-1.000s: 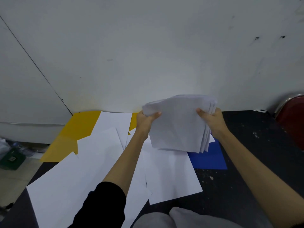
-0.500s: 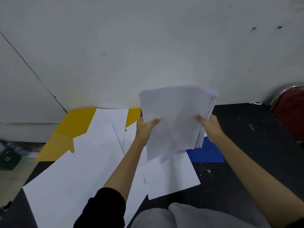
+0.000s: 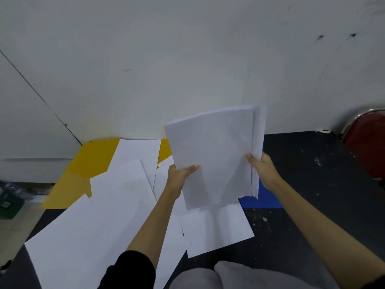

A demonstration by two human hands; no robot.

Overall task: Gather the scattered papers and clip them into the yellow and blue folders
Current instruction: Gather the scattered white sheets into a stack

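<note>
A stack of papers is gripped upright by both hands, left hand and right hand, above the table, probably to square its edges before clipping into the yellow folder or blue folder.

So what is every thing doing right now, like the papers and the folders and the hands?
Paper stack: held upright off the table.
Left hand: grips the stack's left edge.
Right hand: grips its right edge.
Loose sheets: scattered flat.
Yellow folder: flat, partly covered.
Blue folder: flat, mostly hidden.
</note>
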